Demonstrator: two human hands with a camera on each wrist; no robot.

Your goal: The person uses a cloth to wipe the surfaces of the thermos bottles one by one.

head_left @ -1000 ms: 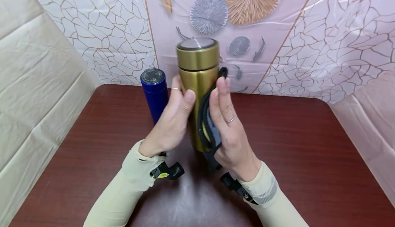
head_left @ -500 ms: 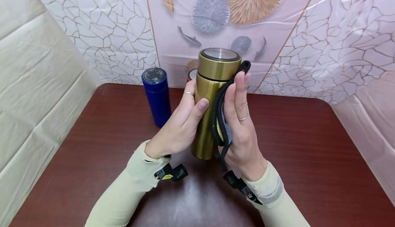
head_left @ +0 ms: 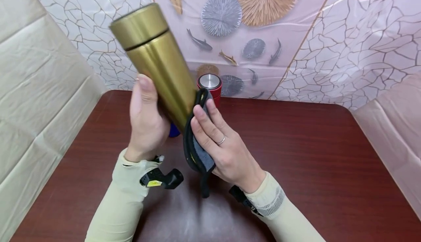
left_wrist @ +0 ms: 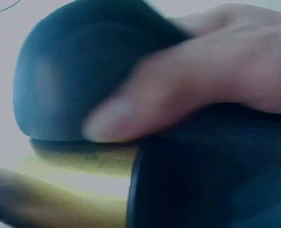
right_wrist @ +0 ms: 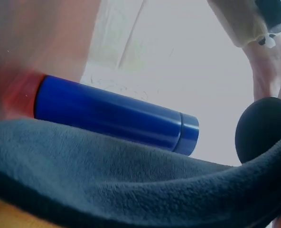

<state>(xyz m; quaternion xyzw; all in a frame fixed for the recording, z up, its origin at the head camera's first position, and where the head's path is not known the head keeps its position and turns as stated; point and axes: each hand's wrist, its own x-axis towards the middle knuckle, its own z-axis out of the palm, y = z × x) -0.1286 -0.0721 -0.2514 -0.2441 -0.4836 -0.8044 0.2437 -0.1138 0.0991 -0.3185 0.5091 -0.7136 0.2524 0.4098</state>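
A gold thermos (head_left: 161,70) is raised over the table, its lid end leaning toward the upper left in the head view. My left hand (head_left: 146,121) grips its side, thumb up along the body. Against the lower part of the thermos, my right hand (head_left: 227,150) holds a grey cloth (head_left: 201,154) with black edging, fingers laid over it and thumb hidden. In the left wrist view a blurred thumb (left_wrist: 131,114) crosses a dark rounded shape beside the gold surface (left_wrist: 88,183). Grey cloth (right_wrist: 112,166) fills the lower part of the right wrist view.
A blue thermos (right_wrist: 117,114) stands behind my left hand, mostly hidden in the head view. Farther back is a red thermos (head_left: 210,83) with a silver lid top. The brown table (head_left: 312,161) reaches back to a patterned wall covering (head_left: 112,26).
The gold thermos has gone from nearly upright to tilted, its lid end swinging up and left with my left hand. My right hand and the cloth have slid toward its lower end.
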